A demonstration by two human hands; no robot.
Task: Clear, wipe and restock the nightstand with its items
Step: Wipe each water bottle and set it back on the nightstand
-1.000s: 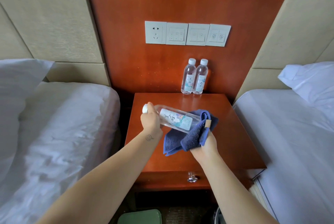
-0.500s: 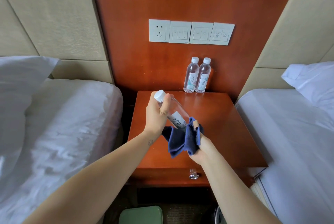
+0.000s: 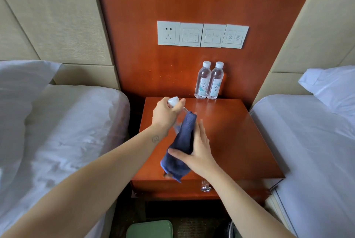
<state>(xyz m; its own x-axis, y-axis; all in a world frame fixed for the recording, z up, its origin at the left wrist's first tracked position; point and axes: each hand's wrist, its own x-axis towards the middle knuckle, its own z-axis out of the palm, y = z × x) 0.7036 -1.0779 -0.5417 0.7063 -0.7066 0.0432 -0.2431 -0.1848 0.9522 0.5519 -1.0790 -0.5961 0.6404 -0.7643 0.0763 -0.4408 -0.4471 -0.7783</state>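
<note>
Above the red-brown wooden nightstand (image 3: pixel 230 138), my left hand (image 3: pixel 166 114) grips the neck of a clear water bottle (image 3: pixel 173 101) with a white cap, held nearly upright. A blue cloth (image 3: pixel 182 145) is wrapped round the bottle's body and hides most of it. My right hand (image 3: pixel 196 149) holds the cloth against the bottle, thumb across the front and fingers extended up the far side. Two more labelled water bottles (image 3: pixel 209 81) stand upright side by side at the back of the nightstand, against the wood panel.
White-sheeted beds flank the nightstand, the left bed (image 3: pixel 63 132) and the right bed (image 3: pixel 311 151), each with a pillow. A socket and switch plates (image 3: pixel 202 34) sit on the panel above. The drawer has a metal knob (image 3: pixel 206 188). A green object (image 3: pixel 149 229) lies on the floor below.
The bottle went from lying sideways to nearly upright. The cloth moved from under its base to round its body, and my right hand shifted to the cloth's side.
</note>
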